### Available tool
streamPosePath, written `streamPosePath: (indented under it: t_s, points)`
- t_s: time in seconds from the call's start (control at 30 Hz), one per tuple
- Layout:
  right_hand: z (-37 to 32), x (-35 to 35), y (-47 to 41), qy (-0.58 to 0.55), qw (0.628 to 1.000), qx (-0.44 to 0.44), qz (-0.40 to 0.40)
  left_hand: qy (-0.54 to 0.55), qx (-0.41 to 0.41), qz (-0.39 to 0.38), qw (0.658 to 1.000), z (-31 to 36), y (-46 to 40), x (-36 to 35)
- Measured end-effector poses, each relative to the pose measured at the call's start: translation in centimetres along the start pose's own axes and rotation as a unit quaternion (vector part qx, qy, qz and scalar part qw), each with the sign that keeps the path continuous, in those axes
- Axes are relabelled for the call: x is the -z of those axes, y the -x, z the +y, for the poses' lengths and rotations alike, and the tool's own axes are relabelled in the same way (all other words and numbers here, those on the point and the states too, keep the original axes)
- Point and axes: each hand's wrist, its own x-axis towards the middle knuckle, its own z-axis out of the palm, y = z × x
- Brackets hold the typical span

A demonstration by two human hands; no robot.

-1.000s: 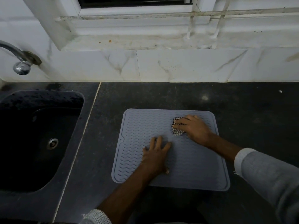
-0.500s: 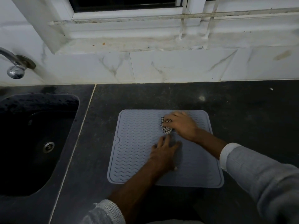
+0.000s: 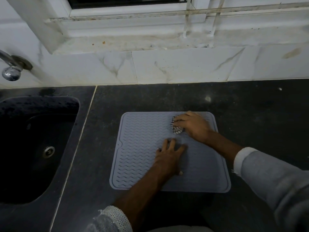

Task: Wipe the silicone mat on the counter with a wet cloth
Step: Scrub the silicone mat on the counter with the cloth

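Note:
A grey silicone mat point(image 3: 138, 148) with a wavy ribbed pattern lies flat on the dark counter point(image 3: 250, 114). My right hand point(image 3: 194, 125) rests on the mat's far right part, closed over a small black-and-white checked cloth point(image 3: 175, 127) that sticks out on its left side. My left hand point(image 3: 168, 156) lies flat on the middle of the mat with fingers spread, pressing it down, holding nothing. Both forearms cross the mat's near edge and hide part of it.
A black sink point(image 3: 33, 144) with a metal drain sits to the left, beside a pale seam in the counter. A chrome tap point(image 3: 10, 71) juts from the white tiled wall at far left. A stained window ledge point(image 3: 150, 41) runs behind the counter.
My right hand with the cloth slid left along the mat's far part, then back a little to the right and farther away. My left hand stayed pressed on the mat.

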Motion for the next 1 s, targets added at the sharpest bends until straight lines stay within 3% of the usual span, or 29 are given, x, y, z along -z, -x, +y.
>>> streamPosePath:
  t_s: [0.13, 0.4, 0.57, 0.7, 1.0]
  points:
    - [-1.8, -1.1, -0.8, 0.023, 0.998, 0.035, -0.041, -0.001, 0.004, -0.003, 1.0, 0.0, -0.1, 0.0]
    - [3.2, 1.1, 3.1, 0.041, 0.997, -0.004, -0.071, -0.014, 0.002, 0.005, 1.0, 0.1, 0.2, 0.0]
    - [0.6, 0.8, 0.7, -0.006, 1.0, -0.012, 0.026, -0.015, 0.011, -0.006, 1.0, 0.3, -0.1, 0.1]
    - [-1.8, -1.0, -0.2, 0.016, 1.0, 0.014, -0.015, -0.018, 0.013, -0.009, 1.0, 0.3, -0.2, -0.1]
    - [1.9, 0.9, 2.8, 0.058, 0.995, -0.019, -0.075, -0.019, 0.023, -0.011, 0.999, 0.4, -0.2, 0.0]
